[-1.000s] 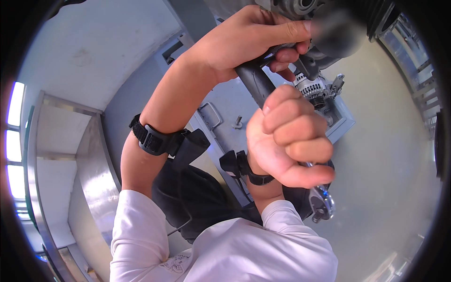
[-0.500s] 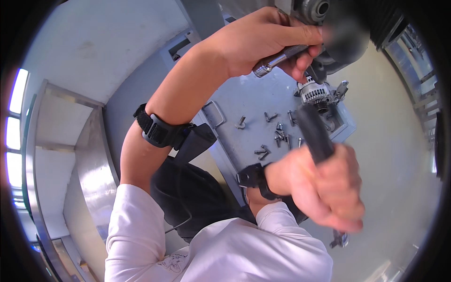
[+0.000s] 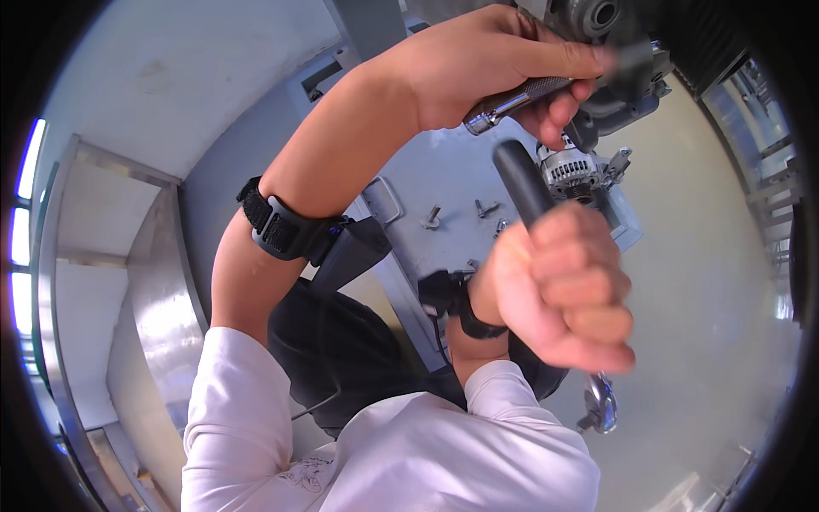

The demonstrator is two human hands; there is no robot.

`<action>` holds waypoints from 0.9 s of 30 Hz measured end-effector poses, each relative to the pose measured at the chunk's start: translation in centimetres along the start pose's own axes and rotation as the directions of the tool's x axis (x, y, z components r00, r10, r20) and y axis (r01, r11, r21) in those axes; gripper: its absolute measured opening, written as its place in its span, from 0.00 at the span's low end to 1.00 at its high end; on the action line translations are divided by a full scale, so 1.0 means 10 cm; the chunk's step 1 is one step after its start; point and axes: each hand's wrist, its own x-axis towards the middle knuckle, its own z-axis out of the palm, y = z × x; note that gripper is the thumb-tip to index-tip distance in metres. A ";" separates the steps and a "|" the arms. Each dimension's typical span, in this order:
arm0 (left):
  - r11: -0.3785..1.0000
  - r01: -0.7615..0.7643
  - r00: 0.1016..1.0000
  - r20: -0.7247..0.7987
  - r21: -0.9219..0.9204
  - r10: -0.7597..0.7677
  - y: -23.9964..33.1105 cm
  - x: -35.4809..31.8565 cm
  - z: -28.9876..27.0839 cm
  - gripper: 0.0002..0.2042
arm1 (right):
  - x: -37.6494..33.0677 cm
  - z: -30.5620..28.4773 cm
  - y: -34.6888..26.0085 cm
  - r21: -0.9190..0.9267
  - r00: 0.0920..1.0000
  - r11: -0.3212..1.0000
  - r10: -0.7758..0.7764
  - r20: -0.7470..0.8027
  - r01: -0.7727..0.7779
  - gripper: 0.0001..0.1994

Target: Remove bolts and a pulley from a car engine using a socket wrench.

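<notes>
Black-handled ratchet [image 3: 525, 183]: three o'clock, fingers of the right hand [image 3: 565, 290] clamped round it, chrome head [image 3: 604, 405] toward five.
Knurled tool [image 3: 514, 103]: one o'clock, fingers of the left hand [image 3: 499, 64] curled closed on it.
Silver alternator [image 3: 568, 166]: two o'clock, on the grey counter [image 3: 426, 175].

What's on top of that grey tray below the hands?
The grey tray carries loose bolts and, toward its far right, a silver slotted machine part. The right hand and the black-handled ratchet cover part of it; anything beneath them is hidden.
</notes>
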 end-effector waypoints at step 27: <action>0.992 0.120 0.993 0.001 -0.042 -0.120 0.02 0.00 -0.05 0.17 | -0.04 0.09 -0.06 0.032 0.999 0.999 0.012 -0.032 -0.011 0.24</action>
